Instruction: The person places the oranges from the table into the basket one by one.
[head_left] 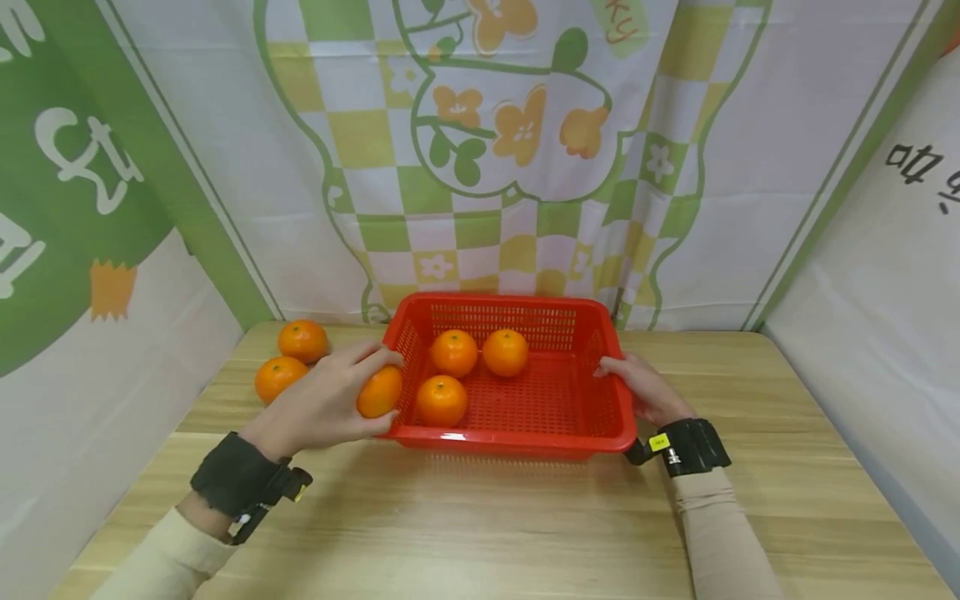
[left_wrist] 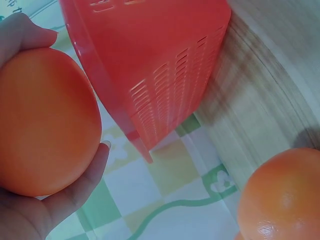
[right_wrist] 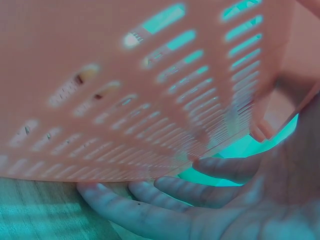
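My left hand [head_left: 330,396] grips a mandarin orange [head_left: 380,392] at the left rim of a red plastic basket [head_left: 517,444]. In the left wrist view, the held mandarin [left_wrist: 47,122] sits between thumb and fingers, close beside the basket's slotted outer wall [left_wrist: 165,75]. Three mandarins are inside the basket: one at back left [head_left: 453,353], one at back middle [head_left: 506,352], one at front left [head_left: 442,401]. The basket's right side is held by my right hand [head_left: 648,390], thumb over the rim. Its fingers [right_wrist: 150,215] reach along the outside, near the wall's lower edge.
Two more mandarins, one behind [head_left: 303,341] and one nearer [head_left: 279,379], rest on the wooden table [head_left: 480,533] left of the basket, close to the left forearm. A patterned cloth [head_left: 517,225] hangs right behind the basket; printed cloth walls stand on both sides.
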